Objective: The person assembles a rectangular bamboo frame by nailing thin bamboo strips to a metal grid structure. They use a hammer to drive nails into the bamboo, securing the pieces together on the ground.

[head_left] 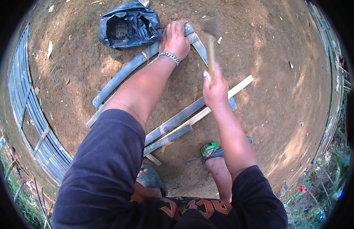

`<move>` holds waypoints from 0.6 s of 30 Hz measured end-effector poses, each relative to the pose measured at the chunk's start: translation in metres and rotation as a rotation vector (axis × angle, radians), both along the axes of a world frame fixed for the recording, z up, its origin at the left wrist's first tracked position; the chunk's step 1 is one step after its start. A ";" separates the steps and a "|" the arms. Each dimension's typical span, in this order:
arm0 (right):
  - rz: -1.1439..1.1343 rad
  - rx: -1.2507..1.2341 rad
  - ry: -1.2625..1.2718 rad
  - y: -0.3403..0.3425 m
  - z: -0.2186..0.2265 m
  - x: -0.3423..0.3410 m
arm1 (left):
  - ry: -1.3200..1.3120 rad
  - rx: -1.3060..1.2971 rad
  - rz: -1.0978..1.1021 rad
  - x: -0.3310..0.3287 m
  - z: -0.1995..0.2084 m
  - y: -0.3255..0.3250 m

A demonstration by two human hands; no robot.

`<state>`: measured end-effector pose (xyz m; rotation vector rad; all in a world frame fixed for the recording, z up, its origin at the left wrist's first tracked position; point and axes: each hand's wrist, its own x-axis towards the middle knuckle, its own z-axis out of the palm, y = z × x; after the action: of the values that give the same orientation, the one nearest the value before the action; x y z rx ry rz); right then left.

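Observation:
My left hand presses down on the joined ends of grey split-bamboo strips lying on the dirt ground. A metal bracelet sits on that wrist. My right hand grips the wooden handle of a hammer, raised and motion-blurred, its head above the strips just right of my left hand. More bamboo strips and a paler wooden slat lie crossed below my right hand.
A crumpled black plastic bag lies open beside my left hand. A panel of bamboo slats runs along the left. My feet in sandals and a green tape measure are near my legs. A fence borders the right.

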<state>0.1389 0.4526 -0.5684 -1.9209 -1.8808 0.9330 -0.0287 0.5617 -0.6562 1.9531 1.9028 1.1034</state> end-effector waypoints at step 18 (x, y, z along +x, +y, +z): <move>-0.008 0.432 0.168 -0.011 -0.008 -0.002 | -0.009 -0.004 -0.001 -0.004 -0.001 -0.004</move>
<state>0.1370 0.4417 -0.5768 -1.5437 -1.7954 0.5996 -0.0328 0.5572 -0.6569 1.9431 1.8978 1.1050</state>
